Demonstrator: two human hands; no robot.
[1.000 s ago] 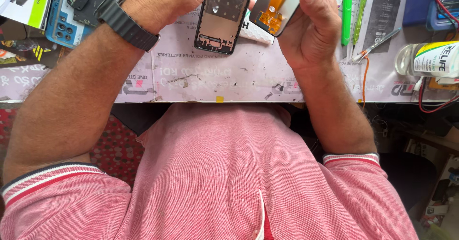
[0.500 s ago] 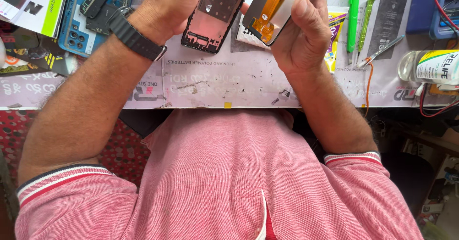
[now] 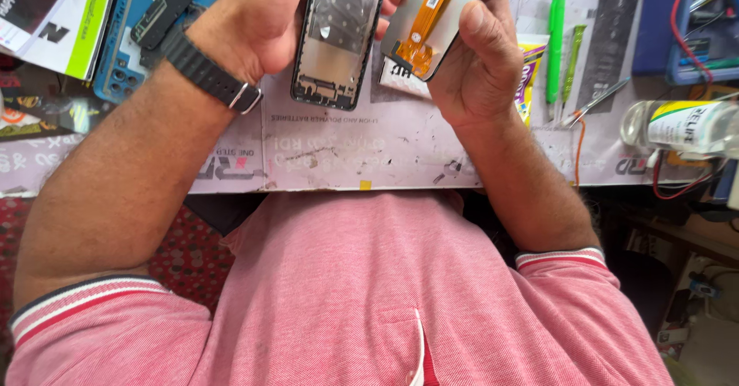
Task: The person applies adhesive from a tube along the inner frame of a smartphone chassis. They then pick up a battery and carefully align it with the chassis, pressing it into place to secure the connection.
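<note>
Above the near edge of the work mat [image 3: 369, 155], the left hand [image 3: 269, 16] is closed around a bare phone frame [image 3: 339, 36], fingers wrapped behind it, the inner face turned to the camera; just beside it, the right hand [image 3: 481, 63] pinches a display panel [image 3: 435, 16] by its edges, thumb on the near side, the orange ribbon cable [image 3: 427, 24] showing on its back; the two parts stand close together, apparently not touching; both are lifted clear of the mat. By my reading, the step in hand is fitting the panel to the frame; the next move would call for lining up the edges and guiding the ribbon's lower connector through the frame's opening without creasing it. Each part's long axis runs away from the body, the frame nearly straight, the panel leaning rightward at its far end; the near ends point toward the chest. Right of the right hand lie a green pry tool [image 3: 554, 43] and tweezers [image 3: 596, 101]; left of the left hand sits a blue back cover [image 3: 138, 40].
</note>
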